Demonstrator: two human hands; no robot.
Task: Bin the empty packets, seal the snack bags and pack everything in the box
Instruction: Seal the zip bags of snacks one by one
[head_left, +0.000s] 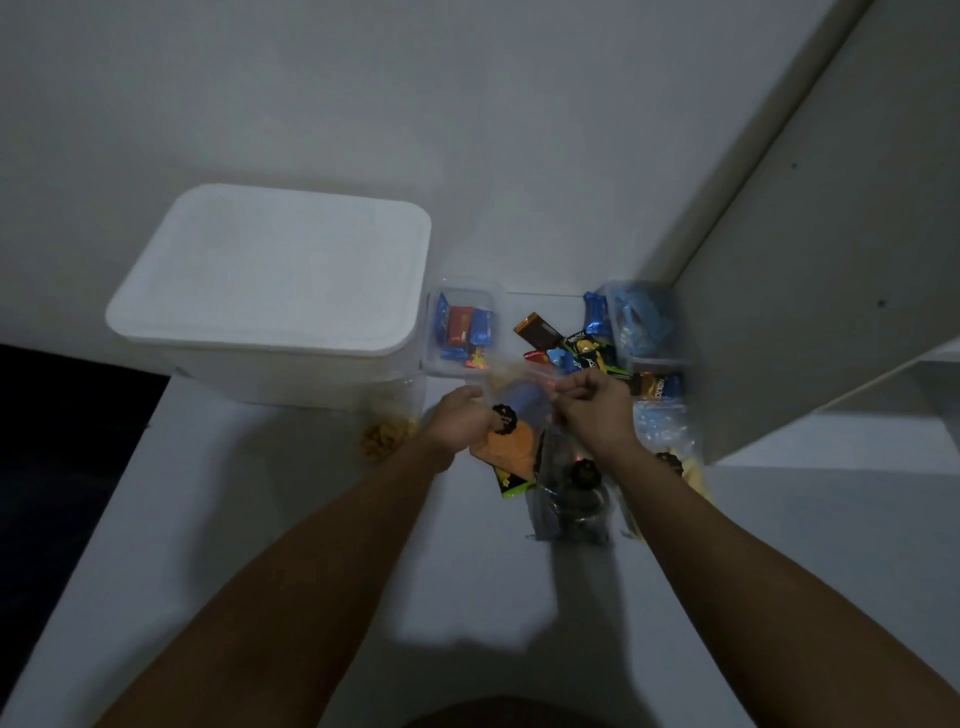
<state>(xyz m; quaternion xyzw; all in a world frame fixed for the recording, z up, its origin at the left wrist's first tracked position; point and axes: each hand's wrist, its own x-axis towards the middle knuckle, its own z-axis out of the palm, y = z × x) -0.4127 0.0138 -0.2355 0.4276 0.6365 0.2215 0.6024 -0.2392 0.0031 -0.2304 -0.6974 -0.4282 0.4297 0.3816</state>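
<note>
Item: clear snack bag (511, 431) with orange contents and a round dark label, held up over the white table (260, 519), between your two hands.

Left hand (460, 418): your grip was clamped on the bag's left edge, fingers curled round it, the label just beside your thumb.

Right hand (595, 405): your grip was pinched together on the bag's upper right corner, at the mouth of the bag. The top strip ran between your two hands; whether it was sealed could not be told through the blur.

Below the held bag, on the table: a dark snack bag (569, 499) with a similar round label, lying just under your right wrist; a small green-and-black packet (511, 483) touching the held bag's lower edge; a pale bag (675, 457) partly hidden behind your right forearm.

Beyond your hands: a small clear tub (462, 327) of blue and red wrapped sweets; loose wrapped bars and packets (571, 348) beside it; a second clear tub (641, 319) of blue wrappers at the right.

Left of these: a large white box (270, 291), lid on, well apart from your left hand. A clear container of yellow snacks (387, 436) sat at its near corner.
</note>
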